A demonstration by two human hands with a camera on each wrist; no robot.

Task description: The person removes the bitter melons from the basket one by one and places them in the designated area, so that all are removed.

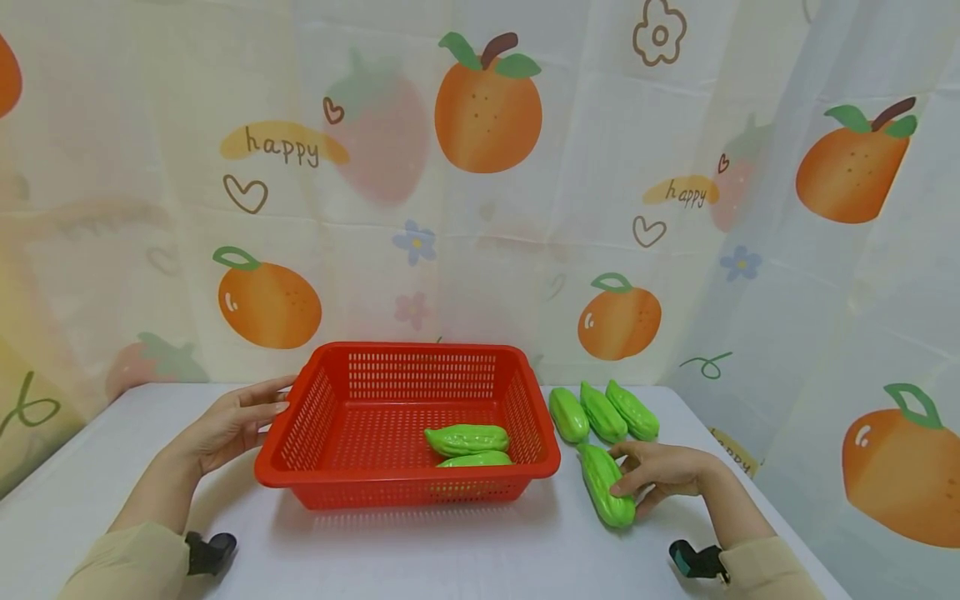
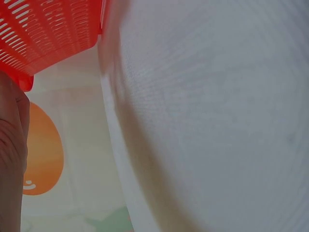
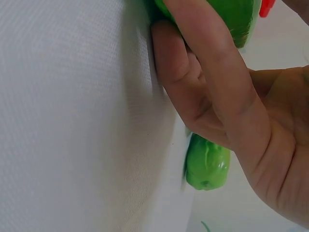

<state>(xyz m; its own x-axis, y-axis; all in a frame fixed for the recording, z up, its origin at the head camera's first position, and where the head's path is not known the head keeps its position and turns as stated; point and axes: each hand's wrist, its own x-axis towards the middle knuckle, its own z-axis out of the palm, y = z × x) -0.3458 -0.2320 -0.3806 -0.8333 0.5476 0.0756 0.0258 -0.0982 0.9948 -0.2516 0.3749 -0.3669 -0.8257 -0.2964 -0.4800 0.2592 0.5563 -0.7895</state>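
A red plastic basket [image 1: 352,477] stands in the middle of the table, with two green bitter melons [image 1: 468,439] lying in its right part. At its left rim my left hand [image 1: 234,423] touches the edge with fairly straight fingers; some fingertips are hidden by the rim. To the right of the basket, my right hand [image 1: 660,473] grips another bitter melon [image 1: 602,487], thumb on the near side and fingers on the far side. That melon rests on or just above the tabletop; I cannot tell which. In the right wrist view, curled fingers [image 3: 227,82] hold the melon.
Behind the held melon, three more bitter melons [image 1: 603,414] lie side by side on the white table [image 1: 420,558]. A curtain printed with fruit [image 1: 487,242] hangs at the table's back edge and along the right side.
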